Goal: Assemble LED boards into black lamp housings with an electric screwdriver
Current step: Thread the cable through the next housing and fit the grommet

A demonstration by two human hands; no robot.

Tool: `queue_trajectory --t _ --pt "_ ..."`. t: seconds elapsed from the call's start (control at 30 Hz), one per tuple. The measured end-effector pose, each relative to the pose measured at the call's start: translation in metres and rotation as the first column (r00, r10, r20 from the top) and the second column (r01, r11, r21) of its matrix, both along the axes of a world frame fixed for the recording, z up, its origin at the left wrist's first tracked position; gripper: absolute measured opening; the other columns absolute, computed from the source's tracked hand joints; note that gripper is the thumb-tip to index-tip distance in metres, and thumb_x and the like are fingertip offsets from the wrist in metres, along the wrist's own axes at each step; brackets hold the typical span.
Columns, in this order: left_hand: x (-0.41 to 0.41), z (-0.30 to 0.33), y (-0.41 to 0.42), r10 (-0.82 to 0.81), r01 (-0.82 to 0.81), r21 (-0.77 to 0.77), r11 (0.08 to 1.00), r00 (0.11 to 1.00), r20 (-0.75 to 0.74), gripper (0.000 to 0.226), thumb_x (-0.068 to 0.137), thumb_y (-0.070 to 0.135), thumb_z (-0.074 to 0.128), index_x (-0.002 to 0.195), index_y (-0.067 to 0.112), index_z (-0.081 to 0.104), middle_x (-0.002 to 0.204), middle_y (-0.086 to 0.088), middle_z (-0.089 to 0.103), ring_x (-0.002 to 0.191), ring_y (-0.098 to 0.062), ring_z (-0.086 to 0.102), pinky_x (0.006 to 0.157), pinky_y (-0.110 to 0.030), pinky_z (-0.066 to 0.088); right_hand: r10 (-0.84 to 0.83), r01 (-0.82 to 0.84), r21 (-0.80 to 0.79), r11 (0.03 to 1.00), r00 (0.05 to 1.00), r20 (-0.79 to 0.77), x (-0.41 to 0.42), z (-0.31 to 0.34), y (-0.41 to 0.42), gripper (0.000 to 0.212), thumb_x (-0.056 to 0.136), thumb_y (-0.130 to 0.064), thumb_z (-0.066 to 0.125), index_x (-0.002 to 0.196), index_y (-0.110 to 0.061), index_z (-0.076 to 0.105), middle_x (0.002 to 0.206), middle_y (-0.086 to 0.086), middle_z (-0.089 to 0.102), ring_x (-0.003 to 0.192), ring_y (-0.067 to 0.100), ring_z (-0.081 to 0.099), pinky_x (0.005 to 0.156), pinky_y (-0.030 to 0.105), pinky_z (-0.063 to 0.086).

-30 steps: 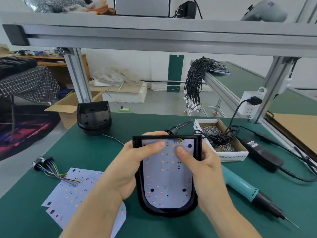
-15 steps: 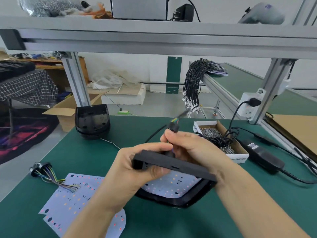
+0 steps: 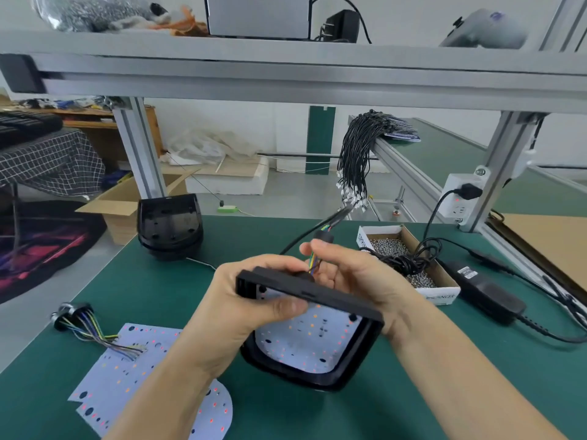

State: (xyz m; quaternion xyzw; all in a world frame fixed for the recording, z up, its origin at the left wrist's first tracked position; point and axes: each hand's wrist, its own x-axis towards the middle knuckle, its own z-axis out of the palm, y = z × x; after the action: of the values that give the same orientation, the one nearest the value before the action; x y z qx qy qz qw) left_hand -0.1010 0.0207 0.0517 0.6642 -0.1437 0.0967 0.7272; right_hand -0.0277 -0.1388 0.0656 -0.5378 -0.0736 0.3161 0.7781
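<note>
Housing (image 3: 313, 366), black, LED board (image 3: 309, 341) seated inside; now tipped up off the desk (image 3: 428, 392), having faced upward a second ago; left hand (image 3: 251, 309) grips its top edge; right hand (image 3: 346, 274) pinches the wire bundle (image 3: 313, 260) behind it; likely cable routing precedes screwing.

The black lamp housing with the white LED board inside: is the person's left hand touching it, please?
Touching. The head view shows the left hand gripping the black lamp housing's upper edge, thumb pressed across its rim over the white LED board.
</note>
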Motion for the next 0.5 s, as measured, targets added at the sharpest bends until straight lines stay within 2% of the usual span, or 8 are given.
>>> queue_trajectory --t 0.07,0.17,0.23,0.3,0.4,0.5 --pt "-0.002 0.000 0.004 -0.019 0.019 0.005 1.000 1.000 -0.019 0.036 0.053 0.014 0.083 0.088 0.017 0.077 0.080 0.000 0.072 0.077 -0.009 0.066 0.071 -0.015 0.049 0.027 -0.025 0.066 0.998 0.999 -0.035 0.005 0.002 -0.007 0.036 0.059 -0.028 0.074 0.092 -0.014 0.069 0.068 0.003 0.066 0.053 0.010 0.061 0.050 0.020 0.051" --pt "-0.001 -0.001 0.007 0.008 -0.007 0.008 1.000 0.998 -0.069 0.042 0.048 0.014 0.084 0.089 0.017 0.075 0.084 -0.002 0.072 0.080 -0.011 0.066 0.070 -0.018 0.051 0.060 -0.058 0.147 0.987 0.998 -0.014 0.012 0.003 -0.014 0.029 0.069 -0.028 0.069 0.096 -0.016 0.070 0.084 0.005 0.071 0.070 0.013 0.067 0.055 0.023 0.055" --pt "0.002 -0.001 0.007 0.048 -0.048 0.006 0.999 0.995 -0.084 0.041 0.050 0.004 0.084 0.087 0.019 0.076 0.087 -0.002 0.073 0.083 -0.010 0.067 0.072 -0.016 0.051 0.098 -0.100 0.065 0.993 0.995 0.028 0.011 0.003 -0.011 0.026 0.070 -0.029 0.069 0.092 -0.015 0.070 0.088 0.005 0.071 0.076 0.014 0.066 0.066 0.024 0.057" --pt "0.005 0.001 0.006 0.056 -0.060 -0.027 0.998 0.992 -0.113 0.038 0.054 0.000 0.079 0.086 0.019 0.076 0.089 -0.002 0.074 0.084 -0.011 0.069 0.072 -0.016 0.051 0.136 -0.133 -0.060 0.989 0.990 0.037 0.007 0.001 -0.005 0.026 0.072 -0.032 0.070 0.088 -0.012 0.070 0.083 0.005 0.072 0.072 0.015 0.067 0.072 0.025 0.054" --pt "0.006 0.002 0.005 0.029 -0.032 -0.031 0.999 0.995 -0.094 0.036 0.054 0.000 0.078 0.085 0.019 0.077 0.088 -0.001 0.075 0.085 -0.011 0.069 0.073 -0.016 0.051 0.021 -0.019 -0.050 0.999 0.999 0.033 0.004 0.004 0.004 0.015 0.078 -0.024 0.069 0.080 -0.010 0.066 0.060 0.001 0.065 0.050 0.009 0.059 0.054 0.019 0.051" --pt "0.007 0.000 0.004 0.026 -0.029 -0.043 0.999 0.998 -0.063 0.034 0.053 -0.004 0.076 0.082 0.015 0.077 0.082 -0.001 0.073 0.079 -0.011 0.068 0.071 -0.016 0.051 -0.139 0.140 -0.012 0.990 0.989 0.054 0.005 0.002 0.013 0.012 0.087 -0.009 0.065 0.076 -0.007 0.061 0.051 0.001 0.058 0.038 0.004 0.052 0.042 0.013 0.045"
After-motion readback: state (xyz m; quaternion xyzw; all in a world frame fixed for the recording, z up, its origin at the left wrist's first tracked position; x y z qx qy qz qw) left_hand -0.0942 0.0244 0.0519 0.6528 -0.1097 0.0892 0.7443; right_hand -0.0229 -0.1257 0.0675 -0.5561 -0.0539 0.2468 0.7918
